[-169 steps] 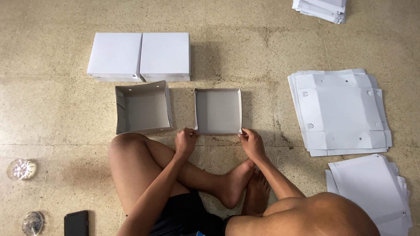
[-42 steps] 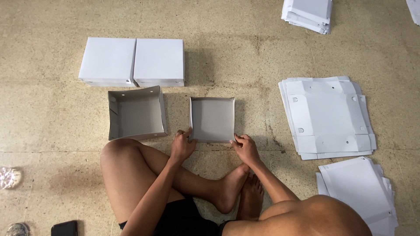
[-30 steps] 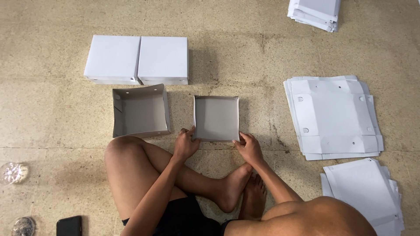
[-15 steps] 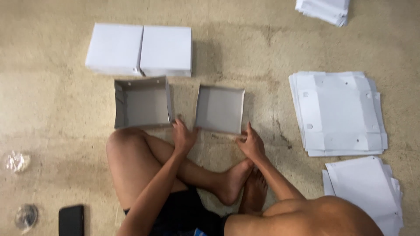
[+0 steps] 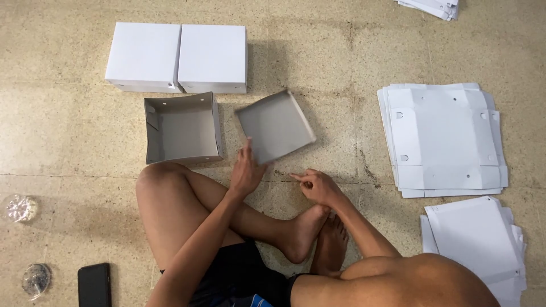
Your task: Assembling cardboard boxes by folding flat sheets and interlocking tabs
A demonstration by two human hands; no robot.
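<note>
I sit cross-legged on the floor. My left hand [image 5: 245,172] grips the near edge of a shallow grey cardboard lid [image 5: 276,125], which is lifted and turned at an angle above the floor. My right hand [image 5: 317,185] hovers just right of it, fingers loosely curled, holding nothing. An open grey box base [image 5: 182,128] stands on the floor to the left of the lid, beside my left knee.
Two closed white boxes [image 5: 177,57] lie side by side behind the open base. Flat white box blanks are stacked at the right [image 5: 443,139] and lower right [image 5: 478,239], with more at the top right [image 5: 432,7]. A black phone [image 5: 94,284] and two crumpled plastic wraps [image 5: 20,207] lie at left.
Both hands were pressing the lid flat on the floor. Now the right hand has let go and the left hand has lifted the lid and rotated it.
</note>
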